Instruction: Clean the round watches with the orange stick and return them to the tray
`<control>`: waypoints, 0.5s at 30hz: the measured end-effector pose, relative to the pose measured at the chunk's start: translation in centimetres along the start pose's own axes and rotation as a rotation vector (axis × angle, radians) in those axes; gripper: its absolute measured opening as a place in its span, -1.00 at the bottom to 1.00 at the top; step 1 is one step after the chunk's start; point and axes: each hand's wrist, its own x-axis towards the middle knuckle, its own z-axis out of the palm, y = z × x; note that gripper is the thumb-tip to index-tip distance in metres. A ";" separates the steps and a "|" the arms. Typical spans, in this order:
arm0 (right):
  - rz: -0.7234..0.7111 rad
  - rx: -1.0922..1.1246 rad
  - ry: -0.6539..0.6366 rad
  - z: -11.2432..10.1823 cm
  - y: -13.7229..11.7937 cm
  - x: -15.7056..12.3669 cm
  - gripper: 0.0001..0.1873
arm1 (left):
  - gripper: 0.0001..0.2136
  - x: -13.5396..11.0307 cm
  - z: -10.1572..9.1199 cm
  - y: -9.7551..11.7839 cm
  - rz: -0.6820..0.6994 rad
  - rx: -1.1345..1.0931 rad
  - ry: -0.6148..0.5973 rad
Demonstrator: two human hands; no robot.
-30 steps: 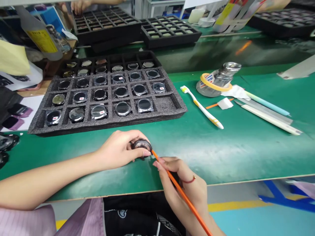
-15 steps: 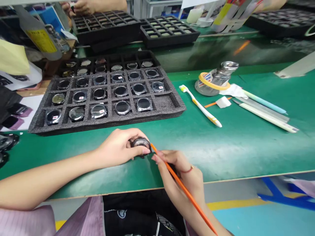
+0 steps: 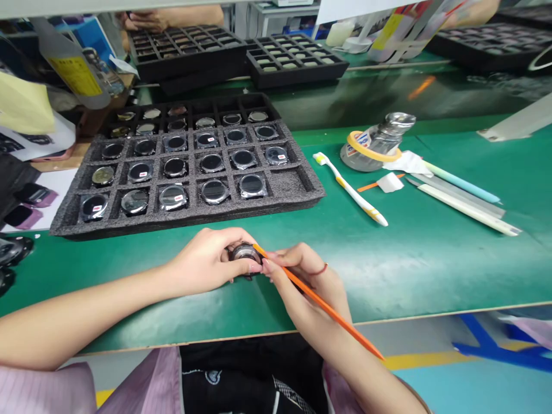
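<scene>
My left hand [image 3: 207,261] is closed round a small round watch case [image 3: 244,253], holding it just above the green bench mat [image 3: 388,259]. My right hand [image 3: 304,282] pinches a long orange stick [image 3: 328,307] like a pen. The stick's tip rests on the right edge of the watch case. Just behind my hands lies a grey foam tray [image 3: 297,184] whose pockets hold several round watch cases; its near right pocket is empty.
A white and yellow toothbrush [image 3: 351,190], a glass bottle with a yellow tape ring [image 3: 375,144], white tissue and several long pale sticks [image 3: 468,201] lie on the right. More black trays [image 3: 297,57] stand at the back. Another person's hands [image 3: 150,20] work at the far left.
My right hand has slid up and left, closer to the watch case, and the orange stick now lies flatter. My left hand has kept still.
</scene>
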 end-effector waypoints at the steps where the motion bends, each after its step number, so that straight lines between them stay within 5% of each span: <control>1: -0.004 0.002 -0.003 0.0 0.0 -0.1 -0.86 | -0.76 0.0 0.0 0.0 0.005 0.001 0.004; 15: -0.078 -0.119 0.009 -0.3 -0.6 -0.4 -0.82 | -0.78 0.0 -0.1 0.0 -0.022 -0.012 -0.002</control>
